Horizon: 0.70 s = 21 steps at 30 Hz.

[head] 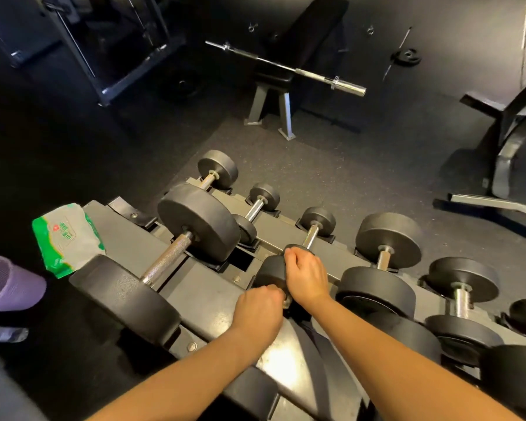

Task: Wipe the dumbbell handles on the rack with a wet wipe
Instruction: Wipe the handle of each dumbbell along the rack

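Head view: left hand (257, 311) and right hand (305, 278), fingers curled, grip one dumbbell (269, 270).

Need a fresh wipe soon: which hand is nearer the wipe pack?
Left. The left hand is right of the wipe pack; the right hand is farther right.

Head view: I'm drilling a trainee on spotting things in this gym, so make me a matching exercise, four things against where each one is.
Things
1. wipe pack
2. barbell
3. rolled mat
4. right hand

Places
A. across the bench
B. gripping the small dumbbell
C. on the left end of the rack
D. left of the rack, lower down

Pairs: 1-C, 2-A, 3-D, 4-B.
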Tool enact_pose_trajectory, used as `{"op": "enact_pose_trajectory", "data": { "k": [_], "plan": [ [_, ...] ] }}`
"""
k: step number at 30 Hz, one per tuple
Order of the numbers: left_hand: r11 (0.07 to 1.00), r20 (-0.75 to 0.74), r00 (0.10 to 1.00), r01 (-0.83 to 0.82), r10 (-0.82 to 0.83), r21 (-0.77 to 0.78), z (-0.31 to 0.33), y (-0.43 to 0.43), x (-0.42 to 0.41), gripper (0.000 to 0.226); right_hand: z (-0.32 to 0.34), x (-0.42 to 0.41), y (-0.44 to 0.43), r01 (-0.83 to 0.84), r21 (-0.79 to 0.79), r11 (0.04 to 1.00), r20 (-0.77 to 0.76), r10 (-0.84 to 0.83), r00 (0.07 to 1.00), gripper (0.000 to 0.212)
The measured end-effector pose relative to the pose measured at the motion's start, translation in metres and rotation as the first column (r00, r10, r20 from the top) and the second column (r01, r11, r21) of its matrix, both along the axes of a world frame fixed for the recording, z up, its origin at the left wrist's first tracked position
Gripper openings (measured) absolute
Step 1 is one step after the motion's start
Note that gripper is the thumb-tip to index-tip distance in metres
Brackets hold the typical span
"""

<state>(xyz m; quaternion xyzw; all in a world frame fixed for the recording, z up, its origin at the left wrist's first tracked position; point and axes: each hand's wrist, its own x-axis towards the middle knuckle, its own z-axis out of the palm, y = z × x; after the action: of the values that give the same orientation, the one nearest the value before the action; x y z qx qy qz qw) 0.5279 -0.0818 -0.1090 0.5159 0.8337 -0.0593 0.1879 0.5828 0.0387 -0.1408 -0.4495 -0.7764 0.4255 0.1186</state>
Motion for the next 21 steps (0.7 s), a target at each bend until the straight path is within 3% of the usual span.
{"op": "enact_pose_trajectory", "data": {
  "k": [2,4,5,6,7,8,9,11,13,14,15,16,17,18,19,20,21],
  "plan": [
    [0.997,0.116,0.991,-0.068,0.064,0.028,-0.007,0.002,-0.012,0.025,0.000,0.000,0.000,-0.003,-0.003,1.000,0.004,0.003,1.000,0.039],
    [0.958,0.388,0.884,-0.285,0.263,0.000,-0.013,0.003,-0.021,0.035,0.000,0.000,0.000,-0.007,0.001,1.000,0.010,0.007,1.000,0.039],
    [0.918,0.556,0.753,-0.392,0.353,-0.052,-0.013,0.002,-0.025,0.039,0.001,0.000,0.000,-0.008,0.001,1.000,0.011,0.008,1.000,0.039],
    [0.853,0.709,0.549,-0.501,0.443,-0.145,-0.013,0.001,-0.028,0.042,0.001,0.000,0.000,-0.007,0.001,1.000,0.010,0.007,1.000,0.040],
    [0.765,0.813,0.282,-0.580,0.510,-0.279,-0.014,0.000,-0.028,0.044,0.002,0.000,0.000,-0.009,0.004,1.000,0.007,0.009,1.000,0.040],
    [0.680,0.841,0.025,-0.601,0.541,-0.420,-0.012,-0.002,-0.028,0.044,0.002,0.000,-0.001,-0.011,0.008,1.000,0.005,0.011,1.000,0.040],
    [0.618,0.822,-0.173,-0.581,0.542,-0.530,-0.008,-0.004,-0.028,0.046,0.002,0.000,-0.001,-0.011,0.012,1.000,0.001,0.011,1.000,0.041],
    [0.568,0.754,-0.383,-0.499,0.534,-0.655,-0.004,-0.008,-0.027,0.053,0.001,0.000,-0.001,-0.011,0.014,1.000,-0.005,0.011,1.000,0.041],
    [0.555,0.719,-0.439,-0.458,0.539,-0.695,-0.002,-0.008,-0.027,0.060,0.002,0.000,-0.001,-0.011,0.015,1.000,-0.002,0.011,1.000,0.041],
    [0.548,0.728,-0.396,-0.482,0.559,-0.684,-0.002,-0.006,-0.026,0.062,0.002,0.000,-0.001,-0.012,0.014,1.000,0.004,0.012,1.000,0.040],
    [0.553,0.749,-0.294,-0.527,0.593,-0.645,-0.003,-0.005,-0.022,0.062,0.003,0.000,-0.001,-0.013,0.011,1.000,0.009,0.013,1.000,0.040],
    [0.603,0.776,-0.076,-0.584,0.626,-0.544,-0.004,-0.004,-0.018,0.062,0.002,0.000,0.000,-0.011,0.007,1.000,0.013,0.011,1.000,0.040],
    [0.712,0.752,0.247,-0.586,0.611,-0.386,-0.005,-0.006,-0.014,0.060,0.002,0.001,0.000,-0.011,0.005,1.000,0.012,0.011,1.000,0.040],
    [0.848,0.627,0.596,-0.482,0.501,-0.219,-0.008,-0.009,-0.012,0.057,0.001,0.000,0.000,-0.010,0.006,1.000,0.011,0.010,1.000,0.040],
    [0.952,0.431,0.850,-0.283,0.304,-0.115,-0.012,-0.013,-0.009,0.051,0.001,0.001,0.000,-0.008,0.003,1.000,0.009,0.008,1.000,0.040],
    [0.992,0.231,0.967,-0.093,0.110,-0.082,-0.016,-0.016,-0.006,0.045,0.000,0.001,0.000,-0.007,-0.001,1.000,0.005,0.007,1.000,0.040],
    [0.998,0.102,0.995,-0.001,0.008,-0.067,-0.020,-0.018,-0.005,0.044,0.001,0.000,0.000,-0.006,-0.005,1.000,0.003,0.006,1.000,0.040]
  ]
}}
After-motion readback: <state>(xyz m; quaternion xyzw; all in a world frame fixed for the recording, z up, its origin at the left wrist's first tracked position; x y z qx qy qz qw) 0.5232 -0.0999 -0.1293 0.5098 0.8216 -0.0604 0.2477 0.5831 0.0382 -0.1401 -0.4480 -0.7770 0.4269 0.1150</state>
